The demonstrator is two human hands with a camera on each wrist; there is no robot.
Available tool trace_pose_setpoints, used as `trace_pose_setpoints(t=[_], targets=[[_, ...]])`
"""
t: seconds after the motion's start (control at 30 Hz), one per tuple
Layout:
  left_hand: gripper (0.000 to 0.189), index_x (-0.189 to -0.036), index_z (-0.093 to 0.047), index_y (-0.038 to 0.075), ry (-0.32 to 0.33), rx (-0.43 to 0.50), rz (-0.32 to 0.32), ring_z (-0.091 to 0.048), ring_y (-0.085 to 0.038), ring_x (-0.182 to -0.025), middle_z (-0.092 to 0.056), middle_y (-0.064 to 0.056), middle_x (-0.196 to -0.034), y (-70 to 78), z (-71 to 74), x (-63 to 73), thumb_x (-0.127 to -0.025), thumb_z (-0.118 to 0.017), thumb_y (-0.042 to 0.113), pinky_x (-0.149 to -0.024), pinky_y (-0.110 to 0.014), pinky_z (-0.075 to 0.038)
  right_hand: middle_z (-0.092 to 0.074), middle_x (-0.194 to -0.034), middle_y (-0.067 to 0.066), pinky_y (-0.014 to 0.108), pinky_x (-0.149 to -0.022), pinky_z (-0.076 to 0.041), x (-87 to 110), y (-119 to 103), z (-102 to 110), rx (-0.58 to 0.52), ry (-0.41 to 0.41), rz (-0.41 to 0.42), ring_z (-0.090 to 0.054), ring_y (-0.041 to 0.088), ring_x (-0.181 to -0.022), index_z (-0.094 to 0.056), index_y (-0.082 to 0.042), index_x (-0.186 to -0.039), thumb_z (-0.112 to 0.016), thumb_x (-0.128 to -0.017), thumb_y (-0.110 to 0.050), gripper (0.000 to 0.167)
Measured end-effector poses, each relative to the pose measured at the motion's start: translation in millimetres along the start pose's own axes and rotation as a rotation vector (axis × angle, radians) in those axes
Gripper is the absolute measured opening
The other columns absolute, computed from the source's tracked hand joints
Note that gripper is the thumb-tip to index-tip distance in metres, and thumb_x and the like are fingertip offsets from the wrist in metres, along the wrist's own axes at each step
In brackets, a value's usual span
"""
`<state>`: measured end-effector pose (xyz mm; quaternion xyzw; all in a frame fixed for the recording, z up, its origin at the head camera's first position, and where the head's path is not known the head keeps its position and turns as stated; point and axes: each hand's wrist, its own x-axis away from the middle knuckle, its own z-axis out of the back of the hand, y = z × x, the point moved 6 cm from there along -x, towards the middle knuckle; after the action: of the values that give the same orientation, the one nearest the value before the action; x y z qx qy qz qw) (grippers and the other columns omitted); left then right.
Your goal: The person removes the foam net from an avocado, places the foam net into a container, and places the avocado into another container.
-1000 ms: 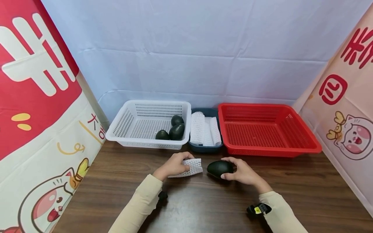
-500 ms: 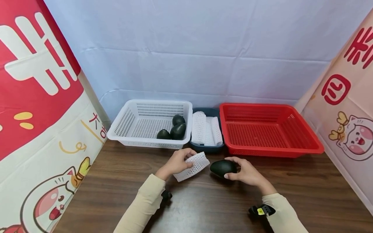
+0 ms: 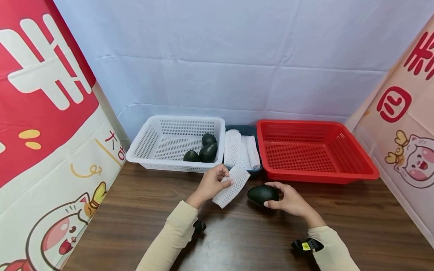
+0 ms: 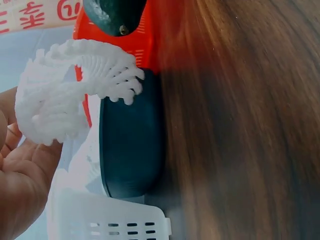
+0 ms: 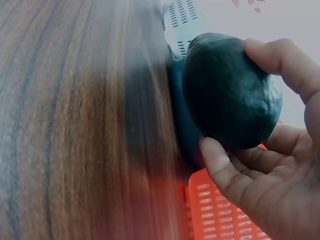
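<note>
My left hand (image 3: 211, 184) pinches a white foam net sleeve (image 3: 233, 187) by its side, tilted over the table. In the left wrist view the foam net sleeve (image 4: 75, 90) has its near end spread into a rounded opening. My right hand (image 3: 288, 200) grips a dark green avocado (image 3: 263, 195) from the right, thumb on the near side and fingers on the far side. The right wrist view shows the avocado (image 5: 230, 92) filling the grasp, its far surface hidden. A short gap separates sleeve and avocado in the head view.
A white basket (image 3: 162, 162) with 3 avocados (image 3: 208, 152) stands at the back left. Beside it a dark blue tray (image 3: 249, 130) holds more foam net sleeves (image 3: 232, 148). A red basket (image 3: 315, 175) stands right of the tray. All rest on a wooden table (image 3: 271, 241).
My left hand has lifted and turned the foam net sleeve, moving up and to the right, so it now tilts steeply. The right hand keeps its hold on the avocado, shifted slightly right in view.
</note>
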<state>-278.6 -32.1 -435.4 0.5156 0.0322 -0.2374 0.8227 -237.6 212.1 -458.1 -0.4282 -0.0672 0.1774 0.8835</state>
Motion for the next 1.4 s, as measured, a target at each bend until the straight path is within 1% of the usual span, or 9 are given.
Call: trace_pose_setpoints(t=[0.27, 0.4, 0.5, 0.63, 0.73, 0.97, 1.17, 1.27, 1.4], targets=[[0.017, -0.084, -0.059, 0.011, 0.074, 0.011, 0.031, -0.056, -0.008, -0.067, -0.061, 0.004, -0.076, 5.9, 2.1, -10.0, -0.078, -0.075, 0.012, -0.061, -0.025, -0.046, -0.057, -0.114, 0.016, 0.035, -0.074, -0.048, 3.4, 1.7, 8.2, 0.008, 0.029, 0.011, -0.056, 0.023, -0.091, -0.054, 0.003, -0.124, -0.08, -0.073, -0.023, 0.062], [0.016, -0.093, -0.063, 0.011, 0.064, 0.005, 0.054, -0.059, -0.01, -0.074, -0.064, 0.002, -0.084, 8.5, 0.5, -15.5, -0.08, -0.072, 0.012, -0.065, -0.026, -0.048, -0.056, -0.115, 0.016, 0.035, -0.074, -0.049, 5.7, 2.9, 12.5, 0.014, 0.042, -0.009, -0.056, 0.024, -0.092, -0.054, 0.003, -0.124, -0.08, -0.073, -0.024, 0.063], [0.023, -0.102, -0.065, 0.012, 0.041, -0.029, 0.064, -0.059, -0.011, -0.081, -0.064, 0.0, -0.092, 9.7, -1.8, -19.0, -0.079, -0.071, 0.011, -0.068, -0.026, -0.048, -0.056, -0.117, 0.016, 0.038, -0.076, -0.048, 7.2, 3.9, 15.4, 0.031, 0.046, -0.022, -0.054, 0.025, -0.095, -0.053, 0.002, -0.125, -0.079, -0.074, -0.025, 0.063], [0.034, -0.113, -0.065, 0.012, 0.03, -0.054, 0.066, -0.059, -0.014, -0.084, -0.063, -0.004, -0.098, 12.6, -3.4, -23.6, -0.079, -0.069, 0.008, -0.067, -0.027, -0.048, -0.056, -0.117, 0.016, 0.041, -0.079, -0.047, 10.0, 6.5, 19.8, 0.043, 0.063, -0.034, -0.053, 0.026, -0.097, -0.053, 0.002, -0.125, -0.079, -0.075, -0.025, 0.063], [0.038, -0.116, -0.065, 0.011, 0.05, -0.036, 0.073, -0.059, -0.016, -0.084, -0.063, -0.006, -0.102, 15.5, -2.9, -27.5, -0.079, -0.068, 0.005, -0.064, -0.027, -0.048, -0.056, -0.116, 0.015, 0.039, -0.078, -0.047, 13.2, 10.4, 23.3, 0.045, 0.079, -0.045, -0.053, 0.026, -0.096, -0.053, 0.002, -0.125, -0.079, -0.075, -0.025, 0.063], [0.029, -0.109, -0.07, 0.012, 0.113, -0.022, 0.052, -0.062, -0.02, -0.089, -0.061, -0.007, -0.111, 19.1, -1.7, -37.8, -0.08, -0.07, 0.005, -0.067, -0.024, -0.05, -0.056, -0.116, 0.018, 0.034, -0.072, -0.047, 21.6, 18.8, 30.7, 0.046, 0.091, -0.07, -0.056, 0.025, -0.091, -0.053, 0.002, -0.126, -0.079, -0.075, -0.025, 0.063], [0.024, -0.104, -0.072, 0.013, 0.151, 0.002, 0.09, -0.062, -0.02, -0.09, -0.062, -0.005, -0.107, 16.9, -0.7, -46.9, -0.08, -0.072, 0.011, -0.066, -0.024, -0.05, -0.054, -0.12, 0.021, 0.034, -0.069, -0.047, 29.0, 20.0, 39.6, 0.032, 0.094, -0.101, -0.056, 0.025, -0.09, -0.05, 0.002, -0.129, -0.077, -0.077, -0.026, 0.064], [0.03, -0.111, -0.07, 0.013, 0.138, 0.02, 0.111, -0.06, -0.019, -0.094, -0.06, -0.005, -0.112, 14.4, -2.1, -52.7, -0.081, -0.067, 0.008, -0.065, -0.025, -0.049, -0.052, -0.123, 0.021, 0.034, -0.069, -0.046, 32.2, 21.1, 44.5, 0.035, 0.099, -0.112, -0.055, 0.025, -0.092, -0.049, 0.001, -0.131, -0.076, -0.079, -0.026, 0.064], [0.045, -0.122, -0.063, 0.012, 0.071, 0.031, 0.139, -0.056, -0.019, -0.096, -0.055, -0.007, -0.119, 10.3, -6.7, -59.9, -0.078, -0.059, 0.0, -0.062, -0.025, -0.047, -0.052, -0.123, 0.021, 0.032, -0.068, -0.046, 34.5, 23.8, 48.7, 0.039, 0.109, -0.111, -0.054, 0.025, -0.092, -0.048, 0.001, -0.131, -0.075, -0.079, -0.024, 0.064]])
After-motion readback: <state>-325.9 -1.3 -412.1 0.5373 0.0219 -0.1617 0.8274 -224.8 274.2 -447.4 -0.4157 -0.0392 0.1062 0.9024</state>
